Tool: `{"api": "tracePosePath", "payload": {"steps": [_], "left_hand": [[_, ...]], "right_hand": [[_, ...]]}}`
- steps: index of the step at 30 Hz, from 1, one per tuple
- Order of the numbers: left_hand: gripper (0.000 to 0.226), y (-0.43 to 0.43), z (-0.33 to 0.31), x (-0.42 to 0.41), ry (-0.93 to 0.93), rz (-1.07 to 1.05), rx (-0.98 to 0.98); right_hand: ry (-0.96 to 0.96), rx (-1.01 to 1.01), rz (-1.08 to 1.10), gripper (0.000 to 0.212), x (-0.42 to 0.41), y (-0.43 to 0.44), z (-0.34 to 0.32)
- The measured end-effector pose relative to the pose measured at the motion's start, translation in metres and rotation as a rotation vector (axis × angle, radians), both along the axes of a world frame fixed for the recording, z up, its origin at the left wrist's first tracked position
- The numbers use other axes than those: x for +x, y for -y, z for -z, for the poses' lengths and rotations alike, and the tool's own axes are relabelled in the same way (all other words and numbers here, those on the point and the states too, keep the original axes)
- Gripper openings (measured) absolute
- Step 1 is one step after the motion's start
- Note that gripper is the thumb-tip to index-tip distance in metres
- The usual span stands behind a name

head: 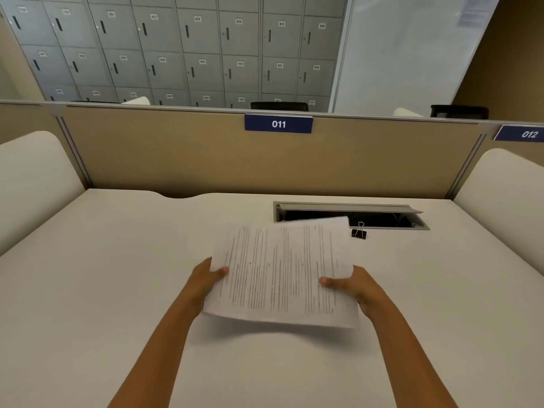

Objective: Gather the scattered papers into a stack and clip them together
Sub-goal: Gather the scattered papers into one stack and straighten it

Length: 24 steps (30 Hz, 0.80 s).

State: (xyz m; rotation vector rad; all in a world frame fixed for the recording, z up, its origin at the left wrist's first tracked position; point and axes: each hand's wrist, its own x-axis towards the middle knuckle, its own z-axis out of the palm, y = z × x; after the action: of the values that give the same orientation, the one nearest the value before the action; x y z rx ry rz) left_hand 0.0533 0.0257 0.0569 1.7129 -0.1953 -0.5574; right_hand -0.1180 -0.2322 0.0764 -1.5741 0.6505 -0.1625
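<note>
Paper stack (279, 272) — between left grip (206, 279), right grip (354, 287)

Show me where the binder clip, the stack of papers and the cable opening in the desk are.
binder clip (358, 232), head view, on its black body.
stack of papers (282, 272), head view, on the middle of the printed top sheet.
cable opening (379, 219), head view, on the dark recess under its raised lid.

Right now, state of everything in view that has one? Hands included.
paper stack: gathered, unclipped, held just above the desk
left hand: grips the stack's left edge, thumb on top
right hand: grips the stack's right edge, thumb on top
binder clip: on the desk, off the papers, handles up
cable hatch: lid open
lockers: doors shut
</note>
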Motion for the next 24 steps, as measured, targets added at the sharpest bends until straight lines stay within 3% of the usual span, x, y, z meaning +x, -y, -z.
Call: {"api": "tracePosePath", "payload": {"steps": [3, 6, 13, 16, 19, 22, 24], "left_hand": [[0.039, 0.009, -0.010, -0.010, 0.222, -0.051, -0.217], [0.052, 0.013, -0.011, -0.017, 0.293, -0.056, -0.293], [0.045, 0.002, 0.025, -0.018, 0.146, -0.004, -0.193], [0.030, 0.001, 0.018, -0.013, 0.142, 0.029, -0.126], [0.030, -0.001, -0.001, 0.001, 0.130, 0.079, -0.043], [0.029, -0.005, -0.016, 0.019, -0.020, 0.095, 0.009], [0.031, -0.007, -0.021, 0.027, -0.183, 0.017, -0.081]], "right_hand": [[0.219, -0.007, 0.177, 0.038, 0.002, -0.008, -0.007], [0.302, -0.087, 0.247, 0.033, 0.003, -0.015, -0.003], [0.201, -0.057, 0.211, 0.033, -0.004, -0.016, 0.037], [0.195, -0.033, 0.199, 0.036, -0.003, -0.014, 0.032], [0.209, 0.042, 0.153, 0.046, -0.005, -0.010, 0.027], [0.199, 0.177, 0.142, 0.043, -0.006, -0.006, 0.026], [0.200, 0.292, 0.186, 0.045, -0.005, -0.009, 0.028]]}}
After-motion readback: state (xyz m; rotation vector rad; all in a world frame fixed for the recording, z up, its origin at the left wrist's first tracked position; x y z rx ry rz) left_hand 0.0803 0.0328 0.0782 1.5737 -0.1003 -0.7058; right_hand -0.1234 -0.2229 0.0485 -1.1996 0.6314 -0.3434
